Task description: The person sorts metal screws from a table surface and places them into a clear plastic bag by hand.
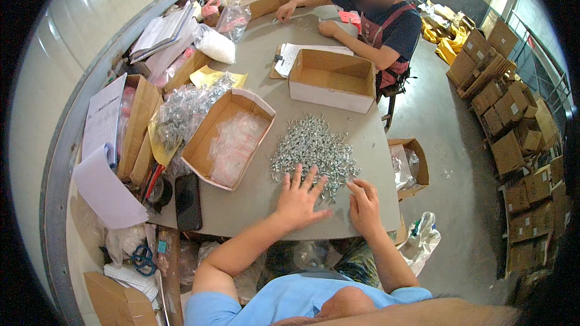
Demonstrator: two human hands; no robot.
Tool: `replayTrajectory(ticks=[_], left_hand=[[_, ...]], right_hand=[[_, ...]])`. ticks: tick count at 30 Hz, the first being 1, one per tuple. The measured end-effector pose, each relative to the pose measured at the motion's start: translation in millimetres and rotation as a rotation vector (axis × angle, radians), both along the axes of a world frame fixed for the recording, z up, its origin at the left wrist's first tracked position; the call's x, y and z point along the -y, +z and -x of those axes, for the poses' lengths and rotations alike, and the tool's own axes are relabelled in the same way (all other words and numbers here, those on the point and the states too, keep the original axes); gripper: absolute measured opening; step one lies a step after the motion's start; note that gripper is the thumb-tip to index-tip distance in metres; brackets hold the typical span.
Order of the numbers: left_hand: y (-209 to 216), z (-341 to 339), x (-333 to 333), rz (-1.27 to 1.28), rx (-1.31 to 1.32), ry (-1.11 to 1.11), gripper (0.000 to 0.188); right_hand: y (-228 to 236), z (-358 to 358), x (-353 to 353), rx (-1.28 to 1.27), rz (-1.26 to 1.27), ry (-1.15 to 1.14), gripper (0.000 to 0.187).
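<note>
A heap of small silvery screws (314, 151) lies on the grey table in front of me. My left hand (299, 202) is open at the heap's near edge, its fingers spread and the tips among the closest screws. Beside the heap's lower right edge is my right hand (364, 206), with fingers bent and drawn together. Whatever they may hold is too small to make out. Left of the heap stands an open cardboard tray (192, 150) holding clear plastic bags (238, 148) with red edges.
Beyond the heap stands an empty cardboard box (331, 99) by a clipboard (284, 60). A black phone (188, 202) lies at the table's left. Bagged hardware (190, 105) and papers crowd that side. Across the table sits another person (386, 36). An open carton (414, 166) stands right of the table.
</note>
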State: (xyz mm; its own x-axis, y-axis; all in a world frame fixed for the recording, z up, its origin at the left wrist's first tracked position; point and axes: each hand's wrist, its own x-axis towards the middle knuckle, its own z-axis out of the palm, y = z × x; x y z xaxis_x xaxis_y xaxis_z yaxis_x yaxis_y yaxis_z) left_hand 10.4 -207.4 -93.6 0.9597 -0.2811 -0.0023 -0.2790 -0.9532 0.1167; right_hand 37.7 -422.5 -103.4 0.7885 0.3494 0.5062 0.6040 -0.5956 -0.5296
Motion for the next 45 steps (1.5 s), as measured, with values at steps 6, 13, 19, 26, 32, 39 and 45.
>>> replayTrajectory(ticks=[6, 13, 19, 26, 32, 39, 45], left_hand=[[3.5, 25.5, 7.7, 0.004, 0.052, -0.152, 0.083], [14.2, 23.0, -28.3, 0.445, 0.386, -0.006, 0.062], [63.6, -3.4, -106.5, 0.561, 0.514, 0.511, 0.016], [69.1, -27.3, -115.1, 0.271, 0.465, -0.001, 0.012], [23.0, -34.6, -79.9, 0.212, 0.315, -0.062, 0.009], [14.5, -37.7, -81.2, 0.187, 0.282, 0.063, 0.008], [20.8, -39.4, -73.6, 0.234, 0.280, -0.006, 0.008]], right_hand=[[14.0, 0.7, -3.4, -0.010, -0.168, -0.092, 0.030], [5.7, -1.2, -2.1, -0.008, -0.225, -0.059, 0.023], [5.7, -1.4, 1.4, -0.070, -0.233, -0.044, 0.013], [2.1, -5.0, 2.5, -0.054, -0.237, -0.085, 0.008], [6.0, -4.7, 3.2, -0.038, -0.225, -0.081, 0.007], [8.1, -4.9, 3.2, -0.058, -0.242, -0.086, 0.007], [7.6, -6.0, 5.1, -0.049, -0.270, -0.076, 0.007]])
